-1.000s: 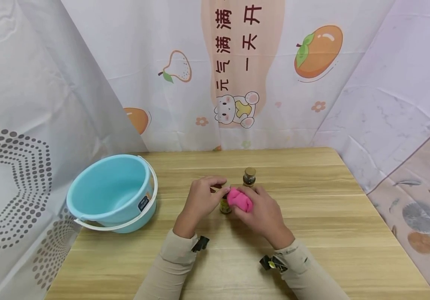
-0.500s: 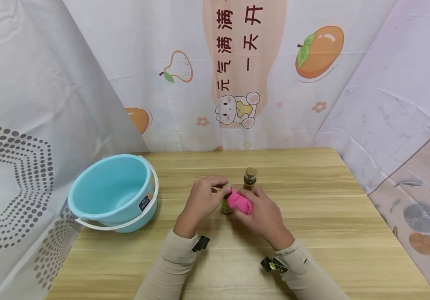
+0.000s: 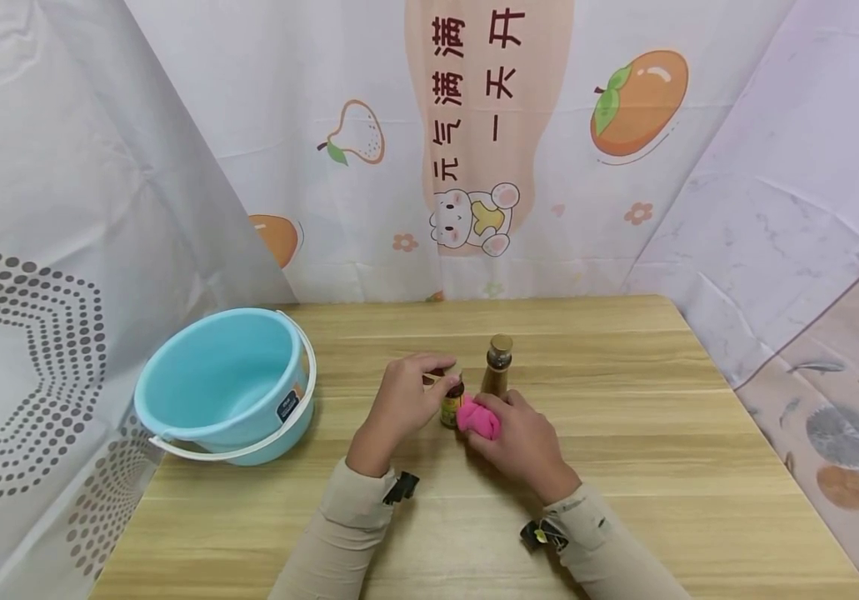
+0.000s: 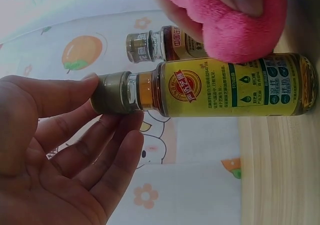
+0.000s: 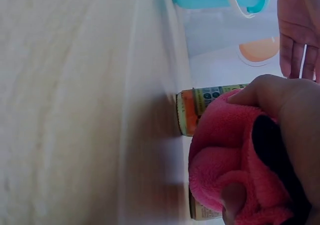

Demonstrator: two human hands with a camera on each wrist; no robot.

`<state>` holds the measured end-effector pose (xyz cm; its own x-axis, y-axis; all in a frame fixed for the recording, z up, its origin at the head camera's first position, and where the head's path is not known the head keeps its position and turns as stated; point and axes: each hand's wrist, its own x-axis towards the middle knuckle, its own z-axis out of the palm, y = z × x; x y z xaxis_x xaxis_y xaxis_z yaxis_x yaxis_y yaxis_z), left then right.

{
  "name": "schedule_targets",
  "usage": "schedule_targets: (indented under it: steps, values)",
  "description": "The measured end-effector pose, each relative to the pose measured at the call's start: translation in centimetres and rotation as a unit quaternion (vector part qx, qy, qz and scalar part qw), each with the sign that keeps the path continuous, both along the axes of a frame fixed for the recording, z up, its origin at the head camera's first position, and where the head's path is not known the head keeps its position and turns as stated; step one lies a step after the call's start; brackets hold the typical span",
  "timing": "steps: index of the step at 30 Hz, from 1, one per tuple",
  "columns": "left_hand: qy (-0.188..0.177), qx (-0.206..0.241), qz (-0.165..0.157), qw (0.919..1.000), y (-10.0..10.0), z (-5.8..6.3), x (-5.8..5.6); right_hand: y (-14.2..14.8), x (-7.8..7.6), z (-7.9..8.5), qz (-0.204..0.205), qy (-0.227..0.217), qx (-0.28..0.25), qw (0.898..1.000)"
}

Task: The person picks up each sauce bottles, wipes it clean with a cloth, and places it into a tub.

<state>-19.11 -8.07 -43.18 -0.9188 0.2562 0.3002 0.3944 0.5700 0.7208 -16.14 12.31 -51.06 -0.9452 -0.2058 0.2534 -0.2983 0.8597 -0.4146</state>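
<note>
A small glass bottle [image 4: 200,87] with a yellow-green label and amber liquid stands upright on the wooden table. My left hand [image 3: 408,396] pinches its dark gold cap [image 4: 111,92] between thumb and fingers. In my right hand [image 3: 522,442] is a bunched pink plush cloth [image 3: 479,418], pressed against the side of the labelled bottle. The right wrist view shows the cloth [image 5: 225,160] folded in the fingers, with a dark patch on it. Just behind stands a second bottle [image 3: 498,367] with a gold cap, its lower part hidden by the right hand.
A light blue bucket [image 3: 219,375] with a white handle stands at the table's left. The wooden table [image 3: 661,400] ends at the back against a printed curtain [image 3: 369,208]. More curtains hang at both sides.
The right hand and the pink cloth have slid down the bottle toward its base, uncovering more of its upper part and of the bottle behind. The left hand has stayed at the cap.
</note>
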Motion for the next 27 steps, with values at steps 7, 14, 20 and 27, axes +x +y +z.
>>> schedule_targets:
  steps: [7, 14, 20, 27]
  values:
    - [0.006, -0.003, -0.006, 1.0000, -0.04, -0.13, 0.07, -0.05, 0.02, -0.56, -0.002, -0.027, 0.024, 0.999]
    - [0.050, -0.044, 0.043, 0.9968, 0.20, -0.35, 0.25, -0.06, 0.01, -0.67, -0.002, -0.032, 0.030, 0.999]
    - [0.076, -0.055, 0.077, 0.9926, 0.77, -0.58, 0.06, 0.02, -0.05, -0.58, -0.004, -0.036, 0.033, 0.999]
    - [0.075, -0.043, 0.081, 0.9930, 0.80, -0.47, 0.01, -0.06, -0.10, -0.50, 0.003, -0.023, 0.028, 0.999]
